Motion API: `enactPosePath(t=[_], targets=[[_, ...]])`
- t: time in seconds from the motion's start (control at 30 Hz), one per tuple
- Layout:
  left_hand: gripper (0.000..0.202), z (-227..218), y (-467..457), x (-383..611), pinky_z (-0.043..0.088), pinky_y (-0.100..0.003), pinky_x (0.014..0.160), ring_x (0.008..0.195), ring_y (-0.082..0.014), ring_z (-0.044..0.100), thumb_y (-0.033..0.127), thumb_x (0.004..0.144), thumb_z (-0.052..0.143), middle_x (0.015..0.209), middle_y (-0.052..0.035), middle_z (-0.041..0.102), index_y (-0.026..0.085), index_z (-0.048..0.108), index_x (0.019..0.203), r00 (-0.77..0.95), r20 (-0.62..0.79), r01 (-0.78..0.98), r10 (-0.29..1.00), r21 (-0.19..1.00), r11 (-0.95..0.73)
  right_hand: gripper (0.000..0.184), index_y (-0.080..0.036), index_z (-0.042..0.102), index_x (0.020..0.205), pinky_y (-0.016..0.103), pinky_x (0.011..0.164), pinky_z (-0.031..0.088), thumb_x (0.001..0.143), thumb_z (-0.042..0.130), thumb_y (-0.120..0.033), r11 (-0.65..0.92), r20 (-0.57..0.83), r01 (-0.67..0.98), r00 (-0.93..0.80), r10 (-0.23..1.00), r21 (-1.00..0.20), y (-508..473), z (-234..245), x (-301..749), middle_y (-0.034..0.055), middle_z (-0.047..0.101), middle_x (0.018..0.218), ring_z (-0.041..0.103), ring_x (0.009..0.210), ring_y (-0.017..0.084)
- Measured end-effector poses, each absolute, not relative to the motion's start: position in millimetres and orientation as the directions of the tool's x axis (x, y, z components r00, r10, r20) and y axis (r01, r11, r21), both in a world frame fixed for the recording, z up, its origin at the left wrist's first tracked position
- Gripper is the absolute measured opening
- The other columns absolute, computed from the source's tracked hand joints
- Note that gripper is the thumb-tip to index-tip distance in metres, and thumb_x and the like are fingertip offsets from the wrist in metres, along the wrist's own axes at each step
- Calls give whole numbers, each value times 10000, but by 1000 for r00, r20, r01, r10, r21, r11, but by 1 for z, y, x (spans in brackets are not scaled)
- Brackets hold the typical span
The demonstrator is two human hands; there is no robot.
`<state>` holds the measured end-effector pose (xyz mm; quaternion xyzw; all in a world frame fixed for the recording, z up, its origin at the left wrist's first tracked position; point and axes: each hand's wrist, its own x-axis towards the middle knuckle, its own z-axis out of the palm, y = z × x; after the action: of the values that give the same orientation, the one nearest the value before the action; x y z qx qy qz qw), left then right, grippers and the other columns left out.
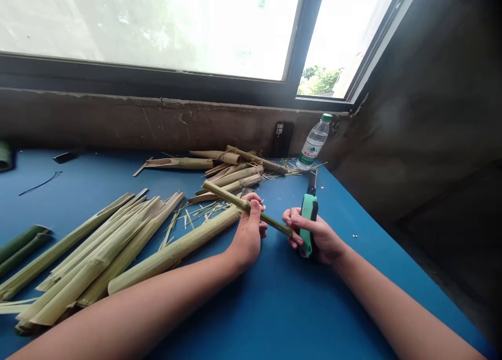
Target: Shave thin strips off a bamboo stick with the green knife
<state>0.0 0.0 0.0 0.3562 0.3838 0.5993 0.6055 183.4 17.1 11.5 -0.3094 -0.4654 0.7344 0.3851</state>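
Bamboo stick [238,201] — likely light, stiff, best held mid-length — is sitting in curled left hand [249,232], right hand [321,237] clutching green-handled tool [308,219] beside stick's lower end.

Site: indoor bamboo workshop. Evidence: blue worktable [243,313] strewn with cut bamboo lengths [98,260] and loose shavings [190,219]; green-handled bladed tool [308,213] held above it; wide window [235,36] over a chipped, rough low wall [129,119]. Right-hand wall [431,114] in deep shadow; surface perhaps bare concrete, not resolvable from this view.
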Motion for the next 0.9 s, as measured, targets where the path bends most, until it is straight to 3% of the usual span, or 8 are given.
enactPosePath(t=[0.07, 0.2, 0.33, 0.5, 0.6, 0.7, 0.73, 0.9], targets=[[419, 3, -2, 1, 280, -175, 426, 460, -27, 298, 685, 897, 551, 863, 62, 442, 330, 443, 1092, 17, -35, -461, 999, 886, 38, 397, -212, 439, 716, 293, 501, 455, 824, 785, -373, -207, -89, -196, -484, 871, -958, 16, 11, 180, -4, 608, 798, 416, 456, 79], [463, 8, -3, 0, 301, -179, 411, 446, -36, 338, 705, 901, 519, 840, 63, 442, 372, 424, 1208, 59, -10, -506, 998, 862, 38, 451, -211, 429, 745, 336, 561, 529, 797, 825, -421, -174, -88, -130, -495, 864, -976, 16, 10, 176, 36, 686, 968, 509, 486, 93], [569, 11, -4, 0, 373, -215, 428, 482, -67, 440, 728, 907, 472, 888, 42, 486, 408, 381, 1368, 100, 29, -500, 995, 866, 25, 472, -216, 394, 729, 316, 562, 506, 806, 826, -392, -122, -26, -168, -483, 875, -978, 15, 10, 178, 9, 664, 831, 524, 505, 109], [682, 10, -9, 1, 500, -260, 563, 628, -98, 561, 413, 858, 748, 982, 17, 545, 404, 381, 1432, 223, 76, -449, 972, 893, 33, 398, -229, 446, 781, 280, 546, 467, 847, 782, -433, -73, -6, -281, -232, 973, -957, 31, 15, 199, -8, 612, 718, 567, 585, 152], [644, 6, -6, -1, 526, -281, 597, 678, -122, 613, 333, 816, 786, 998, -12, 578, 310, 482, 1383, 318, -1, -414, 948, 900, 140, 382, -235, 450, 794, 299, 615, 501, 844, 780, -421, -29, 27, -387, -138, 990, -922, 45, 20, 221, -17, 608, 787, 485, 558, 114], [386, 2, 3, -4, 534, -286, 630, 691, -144, 632, 424, 885, 692, 911, -52, 614, 172, 624, 1169, 344, -135, -448, 929, 846, 289, 402, -238, 427, 784, 315, 657, 504, 824, 793, -399, -25, 53, -412, -177, 983, -911, 50, 26, 239, -22, 580, 779, 428, 557, 108], [394, 1, 5, -5, 534, -288, 637, 685, -150, 631, 493, 919, 624, 876, -66, 624, 148, 646, 1108, 352, -165, -485, 921, 810, 330, 411, -238, 418, 779, 316, 657, 498, 815, 797, -393, -38, 57, -403, -221, 974, -915, 49, 27, 242, -27, 560, 751, 422, 558, 111], [776, 7, 8, -15, 527, -328, 607, 618, -192, 622, 772, 911, 339, 796, -128, 670, 97, 709, 1012, 489, -167, -547, 856, 706, 450, 463, -236, 364, 755, 332, 666, 486, 755, 817, -331, -102, 67, -319, -479, 875, -942, 46, 26, 250, -48, 484, 679, 452, 569, 126]])
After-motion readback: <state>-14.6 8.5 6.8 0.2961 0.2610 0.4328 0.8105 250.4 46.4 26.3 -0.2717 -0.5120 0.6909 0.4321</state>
